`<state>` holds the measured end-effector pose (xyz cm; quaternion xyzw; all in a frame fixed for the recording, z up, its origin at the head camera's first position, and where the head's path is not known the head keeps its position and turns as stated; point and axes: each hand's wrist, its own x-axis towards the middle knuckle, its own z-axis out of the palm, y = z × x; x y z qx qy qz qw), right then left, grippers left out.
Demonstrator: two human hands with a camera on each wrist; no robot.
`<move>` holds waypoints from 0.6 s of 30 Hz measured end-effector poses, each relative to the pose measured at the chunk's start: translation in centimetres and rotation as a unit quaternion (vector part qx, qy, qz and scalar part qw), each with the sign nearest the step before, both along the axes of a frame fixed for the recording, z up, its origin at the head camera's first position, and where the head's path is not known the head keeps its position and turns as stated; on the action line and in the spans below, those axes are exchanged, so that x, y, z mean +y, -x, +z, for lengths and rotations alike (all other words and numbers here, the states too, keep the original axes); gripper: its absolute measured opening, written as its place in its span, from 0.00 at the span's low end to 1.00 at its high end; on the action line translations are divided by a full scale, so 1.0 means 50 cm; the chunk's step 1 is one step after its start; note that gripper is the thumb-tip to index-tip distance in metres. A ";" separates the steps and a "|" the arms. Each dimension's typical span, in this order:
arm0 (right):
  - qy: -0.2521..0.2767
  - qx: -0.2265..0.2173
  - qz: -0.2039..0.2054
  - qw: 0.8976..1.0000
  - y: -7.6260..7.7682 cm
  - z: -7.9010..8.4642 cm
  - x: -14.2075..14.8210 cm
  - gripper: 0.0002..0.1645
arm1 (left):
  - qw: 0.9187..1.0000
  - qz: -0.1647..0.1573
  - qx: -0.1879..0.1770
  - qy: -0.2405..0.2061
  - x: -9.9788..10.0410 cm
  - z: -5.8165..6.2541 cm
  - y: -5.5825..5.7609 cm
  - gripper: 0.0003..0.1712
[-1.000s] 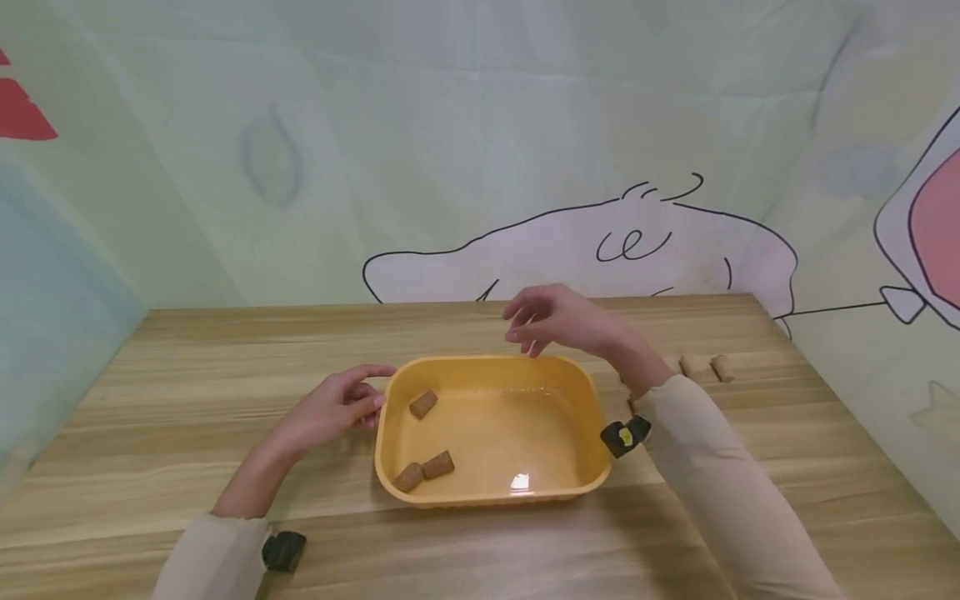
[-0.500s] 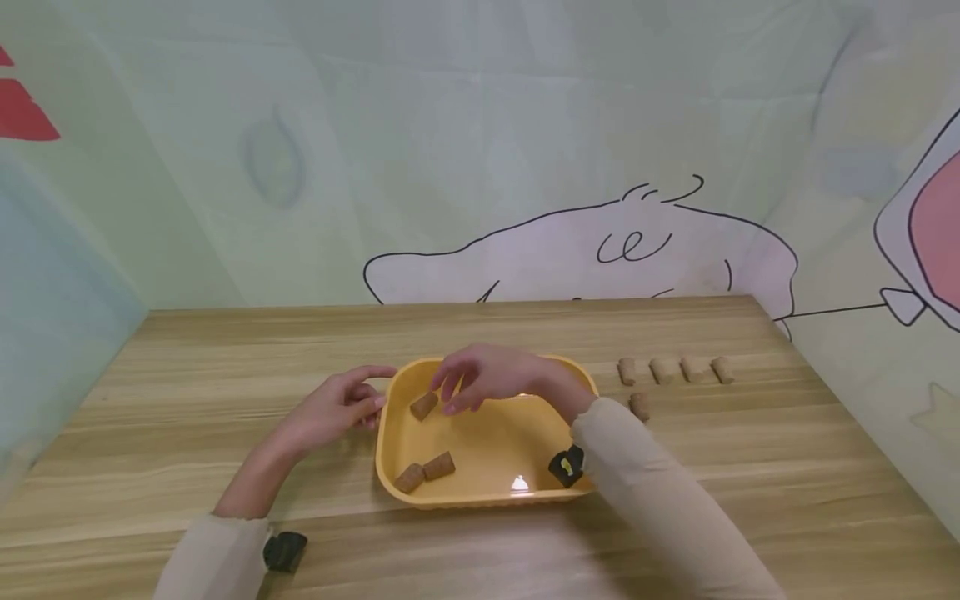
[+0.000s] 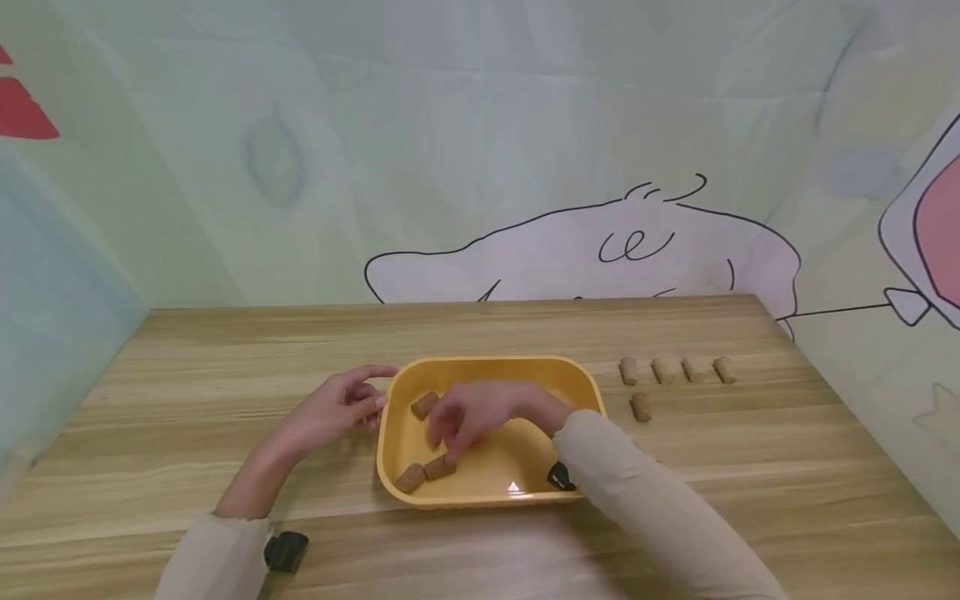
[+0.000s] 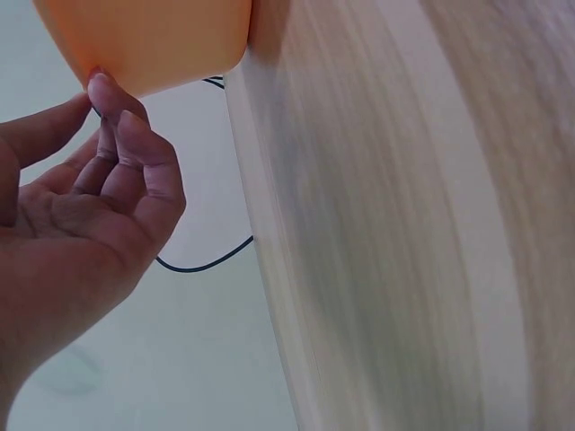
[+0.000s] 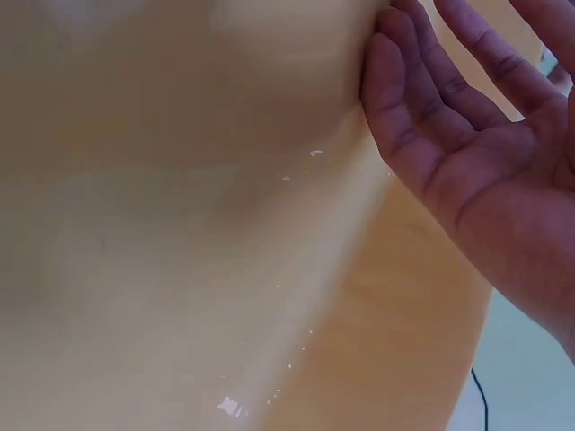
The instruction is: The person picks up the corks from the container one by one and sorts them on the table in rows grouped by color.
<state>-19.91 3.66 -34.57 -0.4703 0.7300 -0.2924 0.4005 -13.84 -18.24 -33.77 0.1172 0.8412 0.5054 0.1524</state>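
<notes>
Inside a yellow plastic tub [image 3: 517, 492], my right hand [image 3: 480, 417] reaches down, its fingertips right at the end of a brown cork [image 3: 440, 467]. Another cork [image 3: 410, 477] lies end to end with that one, by the tub's near left corner. Partly behind the right hand's fingers, a third cork [image 3: 425, 405] lies near the left wall. My left hand [image 3: 333, 410] touches the tub's left side from outside, fingertips at the rim, also visible in the left wrist view. The right wrist view shows the right hand's [image 5: 485, 171] fingers bent, their tips hidden.
On the wooden table [image 3: 247, 350], right of the tub, several corks [image 3: 663, 371] form a row. One more cork [image 3: 641, 407] lies just in front of the row's left end. Behind the table hangs a printed backdrop [image 3: 450, 150].
My right hand has come from beyond the tub's far rim, moving left and down into it, toward the near left corks. The left hand and the corks have stayed in place.
</notes>
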 end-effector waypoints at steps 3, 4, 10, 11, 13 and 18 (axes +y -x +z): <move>-0.006 0.021 0.009 1.000 -0.005 -0.003 -0.003 0.12 | 1.000 0.000 0.002 0.000 0.001 0.000 0.000 0.23; -0.009 0.023 0.011 1.000 -0.005 -0.003 -0.005 0.12 | 1.000 0.000 0.003 -0.002 0.001 0.000 0.000 0.23; -0.006 0.022 0.014 1.000 -0.010 -0.005 -0.008 0.06 | 1.000 -0.001 0.005 -0.006 0.002 0.003 -0.003 0.23; -0.006 0.023 0.014 1.000 -0.010 -0.005 -0.007 0.06 | 1.000 0.000 0.005 -0.005 0.002 0.004 -0.003 0.23; -0.003 0.021 0.014 1.000 -0.011 -0.004 -0.007 0.06 | 1.000 0.001 0.004 -0.003 0.002 0.005 -0.003 0.23; -0.001 0.021 0.008 1.000 -0.008 -0.002 -0.004 0.04 | 1.000 0.002 0.000 -0.005 0.003 0.006 -0.003 0.24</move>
